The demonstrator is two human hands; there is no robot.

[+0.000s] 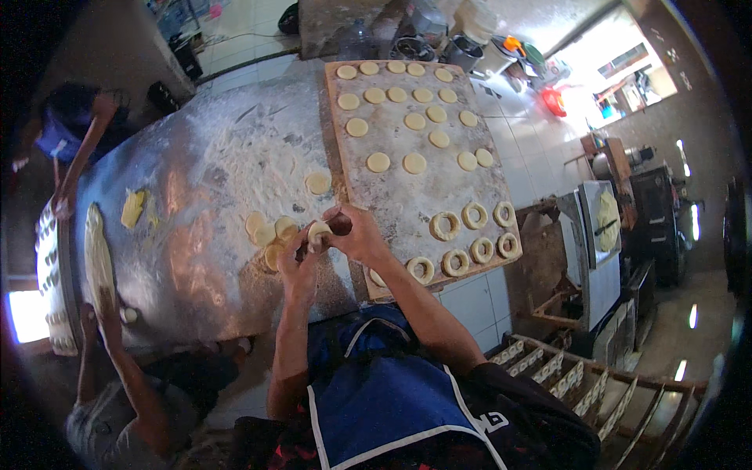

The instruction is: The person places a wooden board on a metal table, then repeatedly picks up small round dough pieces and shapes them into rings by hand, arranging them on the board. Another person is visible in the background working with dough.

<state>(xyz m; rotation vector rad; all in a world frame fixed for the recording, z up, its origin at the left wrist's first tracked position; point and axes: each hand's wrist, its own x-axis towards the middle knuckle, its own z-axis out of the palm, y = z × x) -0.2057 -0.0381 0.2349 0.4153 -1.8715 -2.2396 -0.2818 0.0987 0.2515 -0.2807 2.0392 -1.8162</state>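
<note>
Between my two hands is a small pale piece of dough point(318, 232), held up over the edge where the metal table meets the wooden board. My left hand point(298, 270) pinches it from the left, and my right hand point(359, 236) grips it from the right with bent fingers. Just left of my left hand lie several flat dough rounds point(264, 233), some overlapping. One more dough round point(318, 182) rests beyond my hands. Dough rings point(445, 225) sit in rows on the near right of the board, partly behind my right forearm.
The floured metal table point(184, 274) stretches left, with a yellow lump point(133, 208) and a long dough roll point(99, 251) under a co-worker's hands. Another person stands at the far left. More rounds point(414, 163) dot the wooden board point(392, 196). A slatted rack point(595, 392) stands at lower right.
</note>
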